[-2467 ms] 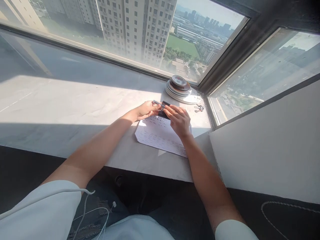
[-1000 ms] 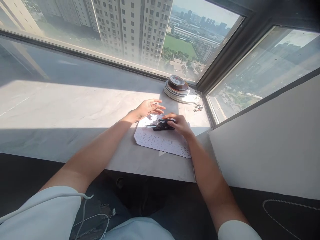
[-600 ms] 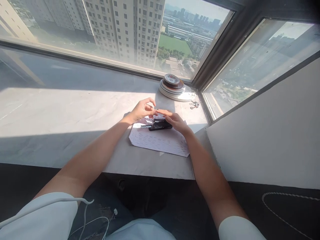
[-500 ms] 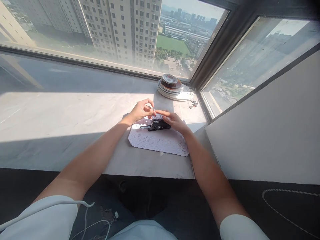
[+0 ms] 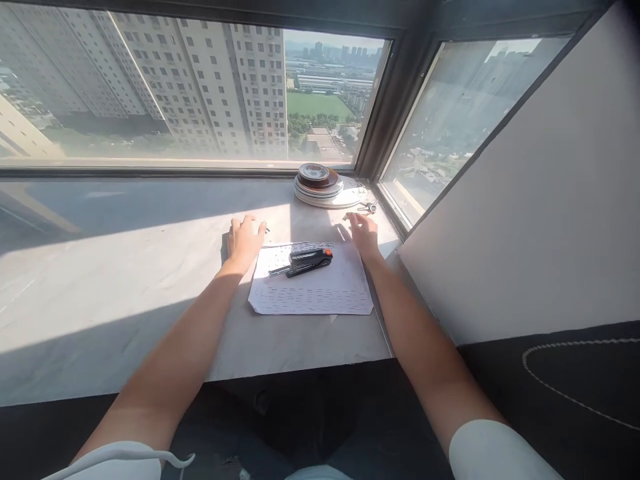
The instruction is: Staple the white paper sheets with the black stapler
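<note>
A black stapler [image 5: 311, 261] with an orange spot lies on a sheet of paper [image 5: 310, 303] marked with rows of short dashes. Its metal tray sticks out to the left. My left hand [image 5: 243, 241] is over the sill beside the paper's upper left corner, fingers apart; a tiny dark bit shows by its thumb. Past the paper's upper right corner is my right hand [image 5: 365, 235], its fingers drawn together at the tips. Something small and pale shows at those fingertips, too small to name. Neither hand touches the stapler.
A stack of plates [image 5: 320, 190] stands in the window corner, with keys [image 5: 369, 207] beside it. Windows rise behind and to the right, above the stone sill [image 5: 165, 267]. A white wall [image 5: 520, 233] bounds the right side. A white cord [image 5: 150, 455] hangs near my left sleeve.
My hands were together above the stapler, fingertips meeting. They have parted, left hand to the left and right hand to the right, uncovering the stapler. The view has tilted.
</note>
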A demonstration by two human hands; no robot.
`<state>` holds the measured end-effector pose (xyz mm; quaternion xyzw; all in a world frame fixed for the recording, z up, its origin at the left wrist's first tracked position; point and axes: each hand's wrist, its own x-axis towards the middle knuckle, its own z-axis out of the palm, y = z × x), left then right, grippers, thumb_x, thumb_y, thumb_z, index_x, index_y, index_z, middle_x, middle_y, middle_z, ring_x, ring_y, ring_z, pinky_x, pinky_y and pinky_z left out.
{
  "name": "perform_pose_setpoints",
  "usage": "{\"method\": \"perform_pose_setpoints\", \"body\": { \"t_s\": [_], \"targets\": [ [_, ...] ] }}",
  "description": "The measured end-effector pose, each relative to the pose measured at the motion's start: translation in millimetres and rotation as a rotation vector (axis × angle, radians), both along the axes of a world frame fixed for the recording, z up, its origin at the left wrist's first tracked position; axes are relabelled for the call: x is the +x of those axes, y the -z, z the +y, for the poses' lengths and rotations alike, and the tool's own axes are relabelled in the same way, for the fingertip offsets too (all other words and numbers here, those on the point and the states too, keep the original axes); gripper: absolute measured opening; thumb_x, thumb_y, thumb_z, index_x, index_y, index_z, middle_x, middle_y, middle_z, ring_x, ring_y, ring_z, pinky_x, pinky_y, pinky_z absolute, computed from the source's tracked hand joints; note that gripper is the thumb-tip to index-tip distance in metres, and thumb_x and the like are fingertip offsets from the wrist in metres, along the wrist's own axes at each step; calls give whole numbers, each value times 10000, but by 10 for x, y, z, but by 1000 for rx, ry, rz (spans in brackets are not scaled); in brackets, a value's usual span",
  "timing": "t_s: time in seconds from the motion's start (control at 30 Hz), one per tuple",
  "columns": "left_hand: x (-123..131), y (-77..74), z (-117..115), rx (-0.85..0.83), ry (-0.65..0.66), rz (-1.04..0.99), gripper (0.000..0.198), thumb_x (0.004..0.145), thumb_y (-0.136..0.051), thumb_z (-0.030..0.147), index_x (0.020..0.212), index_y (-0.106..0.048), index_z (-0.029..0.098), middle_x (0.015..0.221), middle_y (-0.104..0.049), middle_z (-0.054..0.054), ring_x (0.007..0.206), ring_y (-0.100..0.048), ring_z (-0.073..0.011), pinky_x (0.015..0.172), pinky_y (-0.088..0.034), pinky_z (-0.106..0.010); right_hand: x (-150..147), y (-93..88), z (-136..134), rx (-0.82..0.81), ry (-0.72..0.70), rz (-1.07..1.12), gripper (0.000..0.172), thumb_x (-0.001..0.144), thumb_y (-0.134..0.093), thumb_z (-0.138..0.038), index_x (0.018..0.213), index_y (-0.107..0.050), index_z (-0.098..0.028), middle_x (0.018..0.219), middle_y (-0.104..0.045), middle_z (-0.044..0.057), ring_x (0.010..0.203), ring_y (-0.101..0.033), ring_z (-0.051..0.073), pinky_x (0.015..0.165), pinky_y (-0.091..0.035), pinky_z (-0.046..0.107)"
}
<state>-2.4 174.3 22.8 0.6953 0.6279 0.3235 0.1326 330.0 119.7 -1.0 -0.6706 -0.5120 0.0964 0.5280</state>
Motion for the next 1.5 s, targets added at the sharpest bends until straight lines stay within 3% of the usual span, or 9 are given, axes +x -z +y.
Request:
{"method": "perform_pose_setpoints", "body": {
  "t_s": [0.2,0.47,0.67,0.73,0.83,0.93,1.0,1.37,1.5],
  "targets": [
    [37,50,0,-50,166,137,261,929,-584,363,1100,-747,251,1233,-671,-160,1149,-647,-375,913,-463,-449,46,60,39,-142,-22,91,251,910,-580,-420,806,-741,-259,819,-764,54,870,-734,286,845,-592,478],
    [14,100,28,-24,93,111,207,926,-633,425,1028,-685,253,1266,-630,-146,990,-679,-319,843,-486,-406,61,82,64,-175,30,59,336,956,-506,-416,751,-707,-242,688,-683,45,737,-656,260,795,-568,470],
    [27,203,100,23,26,117,221,982,-572,431,898,-655,244,1186,-628,-134,828,-658,-265,737,-468,-382,-14,-28,-13,-88,116,-69,315,954,-556,-421,808,-740,-210,951,-687,112,1007,-626,294,974,-519,499],
    [22,220,118,66,44,64,237,982,-578,415,825,-628,245,1116,-639,-120,820,-653,-259,713,-450,-369,-109,-120,-87,44,-12,-98,289,970,-585,-442,889,-754,-222,1025,-679,103,1043,-613,278,992,-513,479],
    [23,192,118,169,88,-67,270,983,-580,374,748,-559,243,1034,-645,-110,872,-657,-264,740,-456,-363,-313,-245,-212,154,-546,-131,319,998,-606,-511,1010,-766,-235,1050,-693,84,997,-633,243,908,-534,413],
    [53,132,88,227,144,-224,256,1032,-497,361,816,-561,239,988,-686,-93,839,-670,-242,756,-478,-361,-512,-299,-300,72,-1040,-165,420,923,-724,-576,1152,-753,-225,1139,-707,90,1033,-655,245,895,-534,380],
    [86,107,67,210,190,-317,235,1058,-460,362,906,-589,237,895,-705,-60,754,-664,-211,725,-481,-344,-600,-304,-332,-14,-1155,-227,480,870,-797,-550,1206,-738,-211,1099,-726,84,1012,-663,244,888,-528,363],
    [164,112,85,79,351,-610,265,1012,-603,383,1202,-723,241,773,-600,-8,631,-567,-140,597,-465,-276,-558,-177,-283,65,-646,-102,324,828,-810,-381,1081,-762,-184,981,-775,57,868,-692,210,820,-520,336],
    [172,123,98,53,374,-553,275,985,-657,353,1210,-729,213,795,-669,-22,670,-632,-150,660,-507,-298,-505,-132,-237,4,-612,-139,268,820,-812,-322,1058,-772,-204,1012,-788,63,921,-714,237,858,-529,370]
  ]
}}
